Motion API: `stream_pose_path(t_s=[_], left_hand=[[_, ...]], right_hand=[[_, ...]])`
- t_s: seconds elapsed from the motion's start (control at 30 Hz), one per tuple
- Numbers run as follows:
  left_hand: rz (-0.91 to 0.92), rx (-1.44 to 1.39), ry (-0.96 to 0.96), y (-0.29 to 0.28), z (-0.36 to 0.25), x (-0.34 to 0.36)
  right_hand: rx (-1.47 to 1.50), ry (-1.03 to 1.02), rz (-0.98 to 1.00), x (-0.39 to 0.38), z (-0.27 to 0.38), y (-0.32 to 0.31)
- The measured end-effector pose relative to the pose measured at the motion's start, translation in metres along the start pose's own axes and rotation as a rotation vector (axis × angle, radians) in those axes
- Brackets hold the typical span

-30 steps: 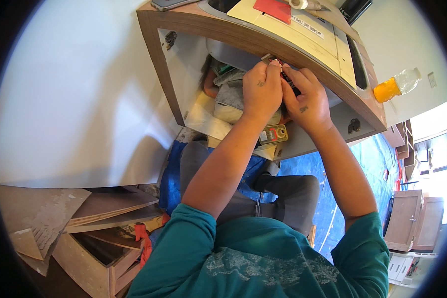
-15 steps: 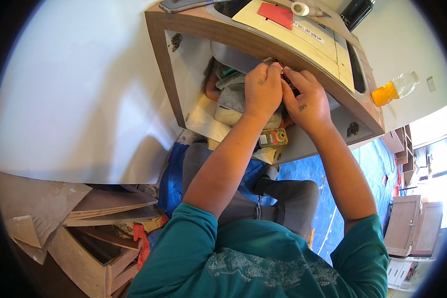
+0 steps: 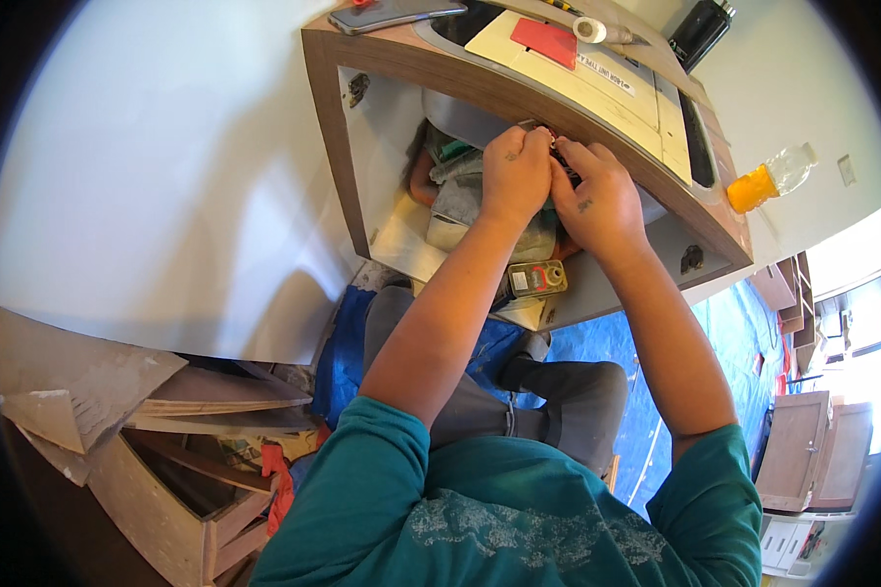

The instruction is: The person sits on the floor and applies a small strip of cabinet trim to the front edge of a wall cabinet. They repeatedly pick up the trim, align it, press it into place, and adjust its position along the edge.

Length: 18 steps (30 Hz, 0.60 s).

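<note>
My left hand and my right hand meet at the front upper edge of an open wood-trimmed cabinet. Both have their fingers closed, thumbs close together, around a small dark and reddish thing. Fingers cover most of it, so its kind cannot be made out. Below the hands, inside the cabinet, lies a bundle of grey cloth. A small yellowish boxy device with a red mark and a round end sits at the cabinet's lower front.
On the cabinet top lie a phone, a pale yellow panel, a red card and a wooden-handled tool. A bottle of orange liquid and a black flask stand there too. Wood scraps lie left; blue sheeting covers the floor.
The view has shifted slightly, so the cabinet's left side sits a little further right and lower. My hands stay together at the same edge, with fingers slightly moved.
</note>
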<state>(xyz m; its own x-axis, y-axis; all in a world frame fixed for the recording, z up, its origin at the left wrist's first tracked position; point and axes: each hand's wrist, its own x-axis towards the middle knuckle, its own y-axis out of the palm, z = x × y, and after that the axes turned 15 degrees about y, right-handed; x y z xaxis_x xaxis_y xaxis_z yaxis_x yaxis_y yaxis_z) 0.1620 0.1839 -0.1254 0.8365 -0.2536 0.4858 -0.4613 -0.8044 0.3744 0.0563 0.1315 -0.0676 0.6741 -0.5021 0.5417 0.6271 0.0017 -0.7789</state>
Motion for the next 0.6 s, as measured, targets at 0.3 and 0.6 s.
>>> stream_pose_path(t_s=[0.3, 0.6], left_hand=[[-0.008, -0.059, -0.070, 0.000, 0.004, 0.007], [-0.009, 0.115, 0.045, 0.001, 0.000, 0.006]], right_hand=[[-0.029, 0.029, 0.039, 0.005, 0.003, -0.001], [0.064, -0.052, 0.072, 0.012, -0.008, -0.003]])
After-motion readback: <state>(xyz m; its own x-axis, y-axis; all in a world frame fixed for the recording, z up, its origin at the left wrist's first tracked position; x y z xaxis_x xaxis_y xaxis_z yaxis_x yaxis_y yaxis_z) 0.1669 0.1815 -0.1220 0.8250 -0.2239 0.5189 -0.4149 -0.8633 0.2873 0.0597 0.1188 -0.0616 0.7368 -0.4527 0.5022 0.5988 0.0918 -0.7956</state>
